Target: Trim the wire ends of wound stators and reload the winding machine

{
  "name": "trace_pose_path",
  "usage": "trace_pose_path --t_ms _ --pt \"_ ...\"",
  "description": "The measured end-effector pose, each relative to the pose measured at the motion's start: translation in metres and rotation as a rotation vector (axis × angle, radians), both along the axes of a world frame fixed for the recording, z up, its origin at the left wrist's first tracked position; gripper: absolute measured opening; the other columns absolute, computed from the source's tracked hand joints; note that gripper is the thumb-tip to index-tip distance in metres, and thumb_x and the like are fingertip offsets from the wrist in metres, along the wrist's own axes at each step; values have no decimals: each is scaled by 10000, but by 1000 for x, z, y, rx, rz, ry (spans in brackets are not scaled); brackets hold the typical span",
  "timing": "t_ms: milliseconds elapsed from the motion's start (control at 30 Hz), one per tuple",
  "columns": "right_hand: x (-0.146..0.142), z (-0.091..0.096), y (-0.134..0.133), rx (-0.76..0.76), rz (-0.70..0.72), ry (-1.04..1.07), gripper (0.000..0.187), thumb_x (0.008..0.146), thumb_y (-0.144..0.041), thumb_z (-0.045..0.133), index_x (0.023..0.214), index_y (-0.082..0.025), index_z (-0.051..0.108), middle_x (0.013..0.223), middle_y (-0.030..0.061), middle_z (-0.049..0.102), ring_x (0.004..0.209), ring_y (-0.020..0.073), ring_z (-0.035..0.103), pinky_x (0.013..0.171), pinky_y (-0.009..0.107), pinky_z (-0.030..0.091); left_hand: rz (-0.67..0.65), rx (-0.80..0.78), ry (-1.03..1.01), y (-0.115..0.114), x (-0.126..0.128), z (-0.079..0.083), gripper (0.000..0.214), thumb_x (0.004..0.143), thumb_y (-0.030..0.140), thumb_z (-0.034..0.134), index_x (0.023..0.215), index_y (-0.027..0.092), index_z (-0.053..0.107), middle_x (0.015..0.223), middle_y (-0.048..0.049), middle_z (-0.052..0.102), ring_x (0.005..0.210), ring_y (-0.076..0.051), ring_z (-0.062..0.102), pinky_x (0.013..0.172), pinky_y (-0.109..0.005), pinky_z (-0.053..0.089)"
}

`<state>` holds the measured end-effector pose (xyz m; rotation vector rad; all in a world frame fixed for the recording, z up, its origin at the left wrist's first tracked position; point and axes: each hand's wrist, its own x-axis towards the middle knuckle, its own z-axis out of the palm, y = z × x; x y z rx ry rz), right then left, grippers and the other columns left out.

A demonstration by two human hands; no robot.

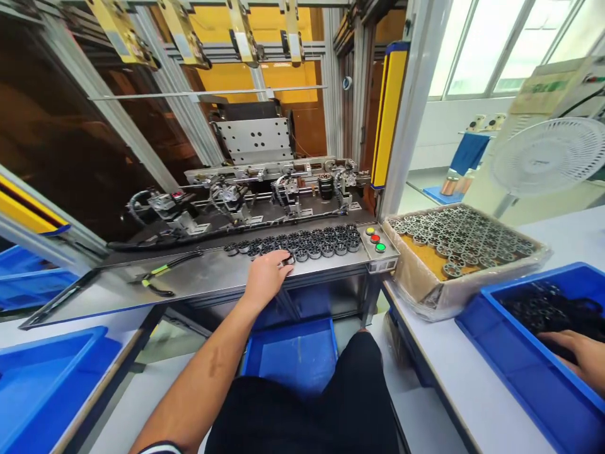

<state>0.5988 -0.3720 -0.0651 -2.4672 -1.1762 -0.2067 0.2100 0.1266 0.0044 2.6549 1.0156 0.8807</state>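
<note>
My left hand (265,276) reaches forward onto the metal machine shelf (208,274), its fingers closed on a small black round part (287,257) at the near end of two rows of black round parts (302,243). My right hand (583,358) rests inside a blue bin (515,372) at the right, among dark ring-shaped parts (543,310); its fingers are mostly cut off by the frame edge.
A cardboard box (425,296) lined with plastic holds several metal stator cores. Three buttons (375,239) sit at the shelf's right end. Pliers (158,277) lie on the shelf's left. Blue bins sit below (293,353) and at left (42,384). A white fan (548,156) stands at the right.
</note>
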Motion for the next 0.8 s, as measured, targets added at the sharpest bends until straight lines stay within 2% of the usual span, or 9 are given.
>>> trace_pose_path --t_ms 100,233,333,400,500,567,633,700,800 --pt "14 -5 -9 -96 27 136 403 696 -617 746 785 -229 810 846 242 756 717 323 757 610 418 571 -19 46 36 1 3 -4 216 803 192 688 1001 166 772 1192 -121 746 1084 -319 714 1004 -459 538" --pt "19 -6 -11 81 124 -79 139 698 -386 788 666 -256 749 628 165 728 454 283 685 410 363 495 -27 111 65 1 2 -7 244 843 251 633 1023 144 758 1192 -158 739 1086 -351 701 1003 -517 519" --pt "7 9 -3 -85 -1 17 137 643 -144 790 589 -236 704 605 129 719 491 274 696 461 344 497 -42 161 36 -8 15 0 337 858 283 618 1131 107 712 1257 -210 696 1143 -386 653 994 -565 497" --pt "-5 23 4 -246 -148 144 141 658 -83 765 613 -204 712 673 133 733 602 266 724 569 344 504 -122 226 -28 -26 41 11 395 879 301 613 1213 99 668 1322 -218 654 1202 -382 604 1018 -570 471" --pt "-22 38 12 -318 -252 160 224 734 -78 691 543 -188 649 612 110 681 579 232 680 583 334 440 -408 263 -37 -71 103 30 390 887 276 632 1236 104 657 1332 -197 647 1220 -348 572 1058 -539 436" --pt "-30 43 13 -346 -297 150 301 766 -84 645 492 -196 588 574 91 645 563 217 649 571 324 400 -630 206 92 -107 149 41 322 880 228 641 1176 111 691 1299 -191 658 1211 -335 559 1048 -528 431" --pt "-34 47 14 -363 -321 147 321 773 -103 641 479 -204 561 564 67 632 566 206 633 565 306 379 -784 185 165 -137 192 46 194 850 211 681 1025 167 753 1240 -132 691 1184 -293 566 1032 -465 447" --pt "-37 53 15 -377 -336 152 319 755 -142 684 475 -210 547 534 40 616 554 198 619 546 288 363 -872 174 218 -158 227 46 146 808 179 716 938 206 777 1196 -96 701 1160 -271 569 992 -421 467" --pt "-40 62 19 -368 -348 155 288 728 -207 736 506 -212 553 523 20 621 547 190 612 526 272 363 -915 142 293 -170 261 41 177 727 121 761 879 207 790 1103 -100 698 1087 -273 584 920 -395 485"
